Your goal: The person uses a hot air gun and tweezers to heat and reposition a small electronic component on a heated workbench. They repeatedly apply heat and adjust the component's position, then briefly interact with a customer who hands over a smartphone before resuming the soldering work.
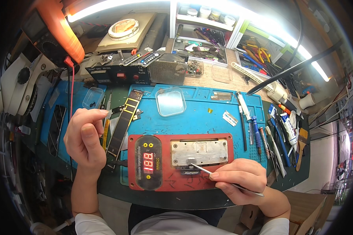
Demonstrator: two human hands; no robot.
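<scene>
From here: right hand (241,178) is hiding the middle of slim metal tool (202,169); grey patch (190,161) by its tip is looking too small to identify.

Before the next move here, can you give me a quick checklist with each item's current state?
1. Right grip closed on the slender metal tool: ok.
2. Tool tip by the near edge of the metal plate: ok; whether it presses on anything, cannot tell.
3. Left grip off the plate: ok, raised left of the red station.
4. Display lit: ok, red digits glowing.
5. Plate's actual heat: cannot tell by sight.
6. Razor blade apart from both hands: ok, on the blue mat.
</scene>
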